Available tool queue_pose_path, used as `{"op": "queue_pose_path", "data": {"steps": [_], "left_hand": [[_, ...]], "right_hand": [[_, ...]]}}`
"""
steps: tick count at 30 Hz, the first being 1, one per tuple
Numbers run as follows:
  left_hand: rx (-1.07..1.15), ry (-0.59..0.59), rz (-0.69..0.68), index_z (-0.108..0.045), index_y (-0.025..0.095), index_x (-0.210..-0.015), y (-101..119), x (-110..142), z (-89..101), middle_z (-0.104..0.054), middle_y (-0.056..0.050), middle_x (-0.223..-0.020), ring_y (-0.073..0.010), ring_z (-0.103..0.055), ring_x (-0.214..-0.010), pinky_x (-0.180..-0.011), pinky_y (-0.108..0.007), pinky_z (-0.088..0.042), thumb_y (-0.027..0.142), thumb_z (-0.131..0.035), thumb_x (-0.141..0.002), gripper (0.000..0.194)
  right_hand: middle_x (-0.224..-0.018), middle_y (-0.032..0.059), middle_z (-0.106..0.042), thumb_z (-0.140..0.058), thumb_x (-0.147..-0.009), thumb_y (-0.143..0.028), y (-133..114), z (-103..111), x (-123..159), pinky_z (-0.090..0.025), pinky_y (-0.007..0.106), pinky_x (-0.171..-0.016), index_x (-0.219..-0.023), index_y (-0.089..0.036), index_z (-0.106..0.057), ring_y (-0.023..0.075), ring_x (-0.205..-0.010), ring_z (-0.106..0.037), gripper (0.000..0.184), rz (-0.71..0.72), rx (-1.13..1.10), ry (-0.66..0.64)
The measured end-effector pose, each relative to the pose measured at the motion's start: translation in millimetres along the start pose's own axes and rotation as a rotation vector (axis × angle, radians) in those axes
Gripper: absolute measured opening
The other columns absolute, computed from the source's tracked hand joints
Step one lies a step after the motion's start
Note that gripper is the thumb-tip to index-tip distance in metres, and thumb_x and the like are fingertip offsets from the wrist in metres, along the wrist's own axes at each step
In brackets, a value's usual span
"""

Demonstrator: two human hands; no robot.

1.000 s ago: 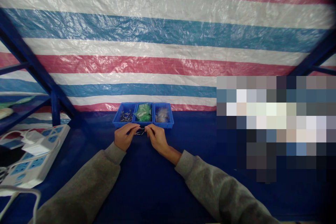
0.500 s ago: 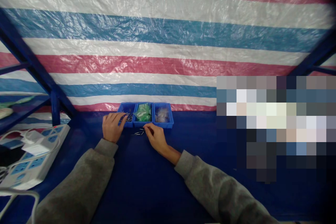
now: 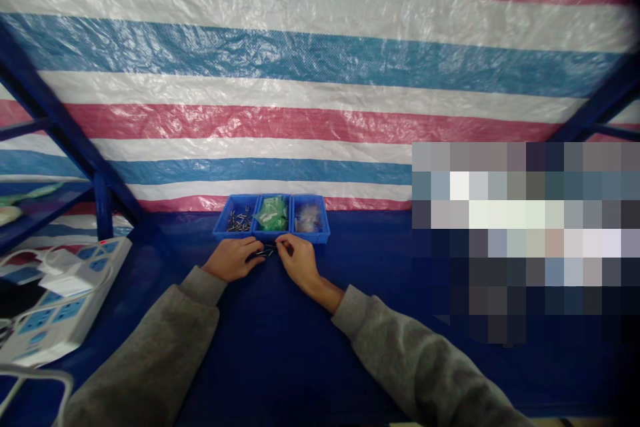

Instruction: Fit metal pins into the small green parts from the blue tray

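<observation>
My left hand [image 3: 233,259] rests low over the table in front of the left bin, thumb and index finger apart around small, thin metal pieces [image 3: 267,252]. Opposite it, my right hand [image 3: 299,259] has thumb and forefinger pinched together at the right end of these pieces; what lies between the tips is too small to make out. Just behind the hands stand three joined blue bins. The left bin [image 3: 220,231] holds loose metal pieces [image 3: 240,220]. Green plastic packets [image 3: 273,213] fill the middle one, and clear plastic bags [image 3: 307,219] lie in the right one.
A white power strip [image 3: 75,313] with plugs and cables lies at the left on the blue table [image 3: 280,347]. Blue frame posts [image 3: 103,203] rise at the sides. Behind hangs a striped plastic sheet [image 3: 300,120]. The right side is pixelated.
My left hand has moved from above the left bin down and right to the metal pieces on the table. My right hand has stayed nearly in place, still pinched.
</observation>
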State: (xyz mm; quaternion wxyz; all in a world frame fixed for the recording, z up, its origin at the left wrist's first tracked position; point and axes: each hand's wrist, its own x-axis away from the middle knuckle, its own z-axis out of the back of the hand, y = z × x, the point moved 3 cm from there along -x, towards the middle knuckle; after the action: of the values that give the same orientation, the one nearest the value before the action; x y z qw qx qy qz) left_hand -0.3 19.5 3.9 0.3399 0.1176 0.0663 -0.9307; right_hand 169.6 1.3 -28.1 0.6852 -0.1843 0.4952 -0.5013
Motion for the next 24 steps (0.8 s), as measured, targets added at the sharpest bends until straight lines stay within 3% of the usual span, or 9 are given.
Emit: {"op": "queue_pose_path", "data": {"steps": [4,24], "left_hand": [[-0.004,-0.029,-0.004,-0.059,0.022,-0.095,-1,0,-4.0,-0.063,-0.002,-0.087,-0.0141,-0.061,-0.074,-0.059,-0.022,-0.04,0.033,-0.05,-0.086,0.017],[0.047,0.055,0.001,-0.063,0.021,-0.097,0,-2,-19.0,-0.064,-0.003,-0.091,-0.0134,-0.062,-0.083,-0.067,-0.021,-0.047,0.024,-0.044,-0.088,0.021]], "right_hand": [[-0.072,0.0008,-0.064,-0.047,-0.083,-0.021,0,0,0,-0.043,0.024,-0.063,-0.087,-0.02,-0.065,0.0144,-0.063,-0.058,0.019,0.004,-0.001,-0.009],[-0.068,-0.0006,-0.062,-0.048,-0.082,-0.02,-2,0,0,-0.041,0.023,-0.06,-0.085,-0.019,-0.065,0.0133,-0.06,-0.056,0.017,0.016,-0.028,-0.006]]}}
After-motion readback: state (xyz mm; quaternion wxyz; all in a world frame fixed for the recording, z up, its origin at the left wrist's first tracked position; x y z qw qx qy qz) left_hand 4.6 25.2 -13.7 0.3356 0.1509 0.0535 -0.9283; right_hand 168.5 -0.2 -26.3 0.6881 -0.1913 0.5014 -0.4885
